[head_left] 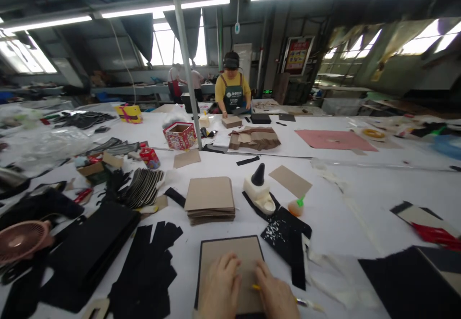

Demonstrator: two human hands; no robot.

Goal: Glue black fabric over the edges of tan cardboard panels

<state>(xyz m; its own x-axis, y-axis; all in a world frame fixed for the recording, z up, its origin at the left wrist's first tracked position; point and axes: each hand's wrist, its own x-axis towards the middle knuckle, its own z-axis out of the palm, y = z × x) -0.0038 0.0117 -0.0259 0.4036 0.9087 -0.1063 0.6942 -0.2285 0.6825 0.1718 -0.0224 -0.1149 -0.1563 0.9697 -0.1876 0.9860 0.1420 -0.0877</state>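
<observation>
A tan board (237, 248) with a black border lies on the white table in front of me. My left hand (220, 285) rests on it, fingers stretched out and pressed on its surface. My right hand (276, 292) touches the board's right side with its fingertips and holds a brush (301, 302). The brush's yellow handle end pokes out left of the hand, and its metal collar and pale bristles stick out to the right. Beyond the board stands a stack of tan boards (210, 194). A cream bottle with a black cone top (258, 184) stands farther right.
Black strips (147, 266) and a thick black stack (90, 251) lie to my left, near a pink fan (25, 239). Glue-spotted black material (284, 235) and a small green-tipped bottle (297, 207) are to the right. A co-worker (232, 91) stands across the table.
</observation>
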